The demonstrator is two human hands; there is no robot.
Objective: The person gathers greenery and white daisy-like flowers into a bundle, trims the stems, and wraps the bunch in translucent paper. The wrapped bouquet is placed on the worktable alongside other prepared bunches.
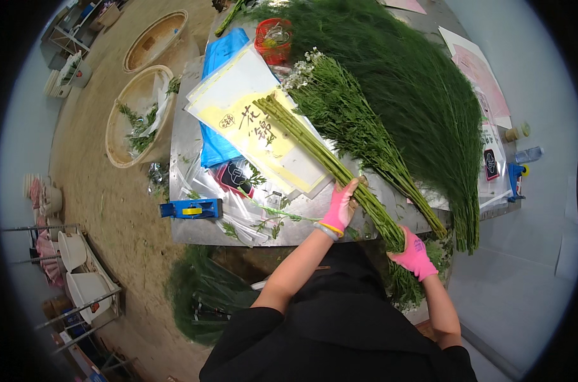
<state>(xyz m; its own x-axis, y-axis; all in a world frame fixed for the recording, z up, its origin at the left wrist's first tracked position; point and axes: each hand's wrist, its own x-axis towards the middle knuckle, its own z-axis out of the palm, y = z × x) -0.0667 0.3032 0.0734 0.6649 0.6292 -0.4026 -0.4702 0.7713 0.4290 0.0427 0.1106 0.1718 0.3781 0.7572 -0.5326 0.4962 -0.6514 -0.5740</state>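
Note:
Both my hands wear pink gloves and grip one bundle of long green stems. My left hand is closed around the middle of the stems. Lower down, my right hand holds the bundle where the leaves begin; its leafy end hangs past the table's front edge. The cut stem ends point up and left, over printed paper sleeves. To the right of the bundle, a bunch of white-flowered stems lies on the metal table.
A large heap of feathery green foliage covers the table's right side. A red plastic basket, blue plastic bags and a blue tape dispenser lie around the sleeves. Round tubs stand on the floor at left; a wall rises at right.

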